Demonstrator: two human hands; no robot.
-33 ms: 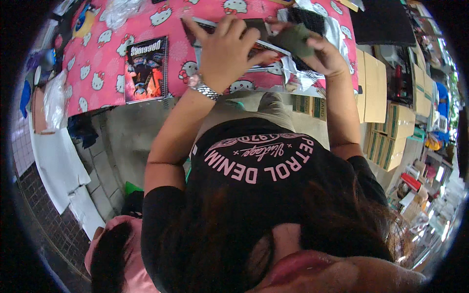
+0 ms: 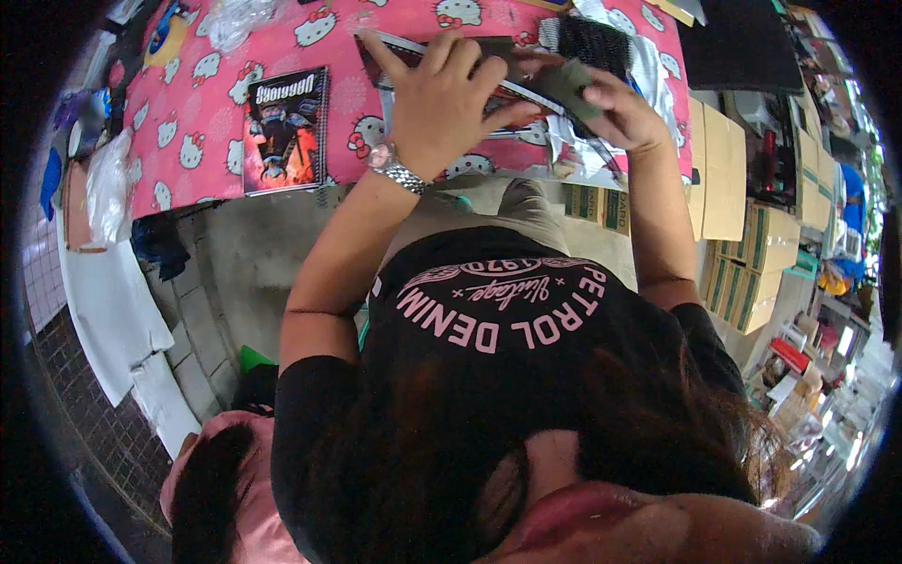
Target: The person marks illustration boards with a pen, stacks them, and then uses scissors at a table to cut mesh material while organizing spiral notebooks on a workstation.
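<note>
Here, nothing looks moved from the earlier picture, which was taken at the same moment: the hands and the things on the table sit just the same. Our left hand (image 2: 442, 99) lies flat with its fingers (image 2: 390, 49) spread wide, pressing down on a flat dark item (image 2: 489, 66) with a pale edge; we cannot tell for sure what that item is. It lies on the pink cartoon-cat tablecloth (image 2: 207, 122), at the near edge of the table, right under our two hands. A silver wristwatch (image 2: 395, 169) sits on our left wrist. Our right hand (image 2: 620, 113) is curled, and its fingers pinch a small grey-green pad (image 2: 568, 85) that rests against the right end of the dark item. Just past that hand lies one black mesh piece (image 2: 592, 42), and under our right wrist is some crinkly clear plastic wrap (image 2: 578, 155). To the left on the cloth lies one dark booklet (image 2: 285, 130) with an orange picture on its cover, well apart from our hands. On the floor to the right stand many brown cardboard boxes (image 2: 723, 169), too many and too hidden to count. At the bottom left we see one other person, in a pink top (image 2: 258, 526), with dark hair.
</note>
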